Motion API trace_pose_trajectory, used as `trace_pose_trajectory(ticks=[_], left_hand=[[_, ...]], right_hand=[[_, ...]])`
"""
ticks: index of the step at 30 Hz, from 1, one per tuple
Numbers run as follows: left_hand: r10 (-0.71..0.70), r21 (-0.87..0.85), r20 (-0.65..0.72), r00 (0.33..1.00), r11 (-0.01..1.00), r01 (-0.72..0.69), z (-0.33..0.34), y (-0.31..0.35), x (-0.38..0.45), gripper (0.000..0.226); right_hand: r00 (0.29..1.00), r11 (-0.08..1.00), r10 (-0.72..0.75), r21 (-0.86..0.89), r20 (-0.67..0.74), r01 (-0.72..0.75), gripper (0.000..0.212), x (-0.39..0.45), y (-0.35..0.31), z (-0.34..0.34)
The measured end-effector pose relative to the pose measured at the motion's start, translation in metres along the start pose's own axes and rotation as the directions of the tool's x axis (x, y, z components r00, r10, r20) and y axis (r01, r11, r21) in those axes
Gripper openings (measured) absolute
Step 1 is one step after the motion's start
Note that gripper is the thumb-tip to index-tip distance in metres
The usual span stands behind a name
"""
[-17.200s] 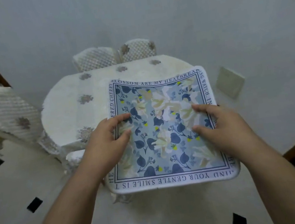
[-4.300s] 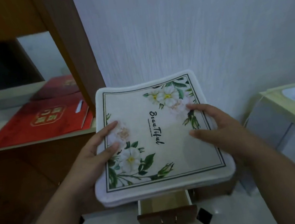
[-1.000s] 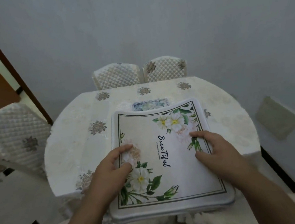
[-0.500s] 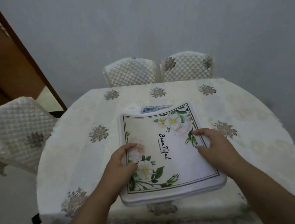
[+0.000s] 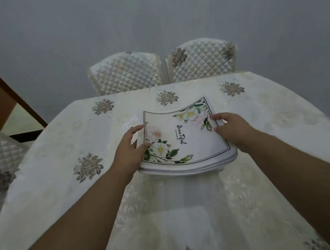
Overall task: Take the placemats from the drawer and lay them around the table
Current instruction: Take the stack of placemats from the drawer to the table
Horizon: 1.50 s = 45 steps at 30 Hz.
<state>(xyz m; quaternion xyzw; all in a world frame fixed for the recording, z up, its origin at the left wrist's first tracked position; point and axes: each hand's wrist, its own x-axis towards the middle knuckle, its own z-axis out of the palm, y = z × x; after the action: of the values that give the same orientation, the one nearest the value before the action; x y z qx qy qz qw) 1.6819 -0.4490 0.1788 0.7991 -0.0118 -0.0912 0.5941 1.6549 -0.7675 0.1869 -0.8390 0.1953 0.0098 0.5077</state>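
placemats [image 5: 185,141] — stacked, lower designs hidden

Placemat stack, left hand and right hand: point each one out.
placemat stack [image 5: 185,141]: head view, on the printed lettering at the middle of the top mat.
left hand [image 5: 128,151]: head view, on the back of the hand.
right hand [image 5: 231,129]: head view, on the back of the hand.

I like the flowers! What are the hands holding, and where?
A stack of flowered placemats, gripped by its side edges: left hand on the left, right hand on the right.
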Motion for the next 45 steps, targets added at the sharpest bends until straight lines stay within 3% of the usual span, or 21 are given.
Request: trace_pose_trajectory(ticks=[2,4,7,9,10,12,14,19,22,26,33,38,45], left_hand=[[-0.087,0.135,0.106,0.991,0.988,0.072,-0.003,-0.030,0.014,0.075],[-0.227,0.335,0.168,0.959,0.928,0.161,-0.004,-0.062,0.021,0.113],[-0.261,0.640,0.199,0.945,0.764,0.076,0.005,-0.109,0.015,0.136],[-0.143,0.725,0.135,0.980,0.688,0.000,0.013,-0.136,0.004,0.124],[-0.050,0.709,0.080,0.996,0.705,-0.022,0.016,-0.147,-0.001,0.116],[0.111,0.685,-0.007,0.994,0.725,-0.076,0.021,-0.161,-0.007,0.106],[0.181,0.691,-0.039,0.983,0.716,-0.104,0.023,-0.167,-0.008,0.107],[0.136,0.650,-0.110,0.985,0.759,-0.032,0.026,-0.167,-0.004,0.125],[0.044,0.678,-0.161,0.986,0.731,0.078,0.031,-0.160,0.002,0.113],[0.024,0.710,-0.155,0.988,0.698,0.094,0.033,-0.156,0.006,0.101],[0.100,0.720,-0.186,0.977,0.691,0.066,0.041,-0.168,-0.007,0.104],[0.109,0.717,-0.197,0.974,0.694,0.067,0.042,-0.167,-0.008,0.107],[0.182,0.732,-0.211,0.960,0.680,0.032,0.043,-0.174,-0.009,0.088]], right_hand=[[0.998,0.999,0.046,-0.023,0.032,-0.046,0.045,0.014,0.027,0.016],[0.989,0.987,0.121,-0.118,0.087,-0.110,0.066,0.013,0.069,0.037],[0.986,0.906,0.103,-0.423,0.130,-0.039,0.098,-0.012,0.137,0.068],[0.995,0.854,-0.080,-0.511,0.060,0.099,0.098,-0.026,0.169,0.081],[0.989,0.848,-0.146,-0.512,0.015,0.133,0.095,-0.029,0.178,0.085],[0.978,0.860,-0.201,-0.487,-0.056,0.149,0.091,-0.030,0.183,0.087],[0.977,0.873,-0.199,-0.467,-0.082,0.139,0.093,-0.029,0.184,0.087],[0.969,0.885,-0.215,-0.444,-0.125,0.139,0.091,-0.026,0.184,0.089],[0.970,0.908,-0.183,-0.405,-0.159,0.105,0.086,-0.024,0.180,0.089],[0.976,0.931,-0.133,-0.361,-0.172,0.063,0.085,-0.021,0.176,0.086],[0.987,0.921,-0.069,-0.390,-0.145,0.007,0.105,-0.017,0.170,0.088],[0.994,0.941,0.035,-0.333,-0.105,-0.068,0.095,-0.011,0.154,0.085],[0.991,0.944,0.067,-0.313,-0.112,-0.100,0.089,-0.011,0.151,0.084]])
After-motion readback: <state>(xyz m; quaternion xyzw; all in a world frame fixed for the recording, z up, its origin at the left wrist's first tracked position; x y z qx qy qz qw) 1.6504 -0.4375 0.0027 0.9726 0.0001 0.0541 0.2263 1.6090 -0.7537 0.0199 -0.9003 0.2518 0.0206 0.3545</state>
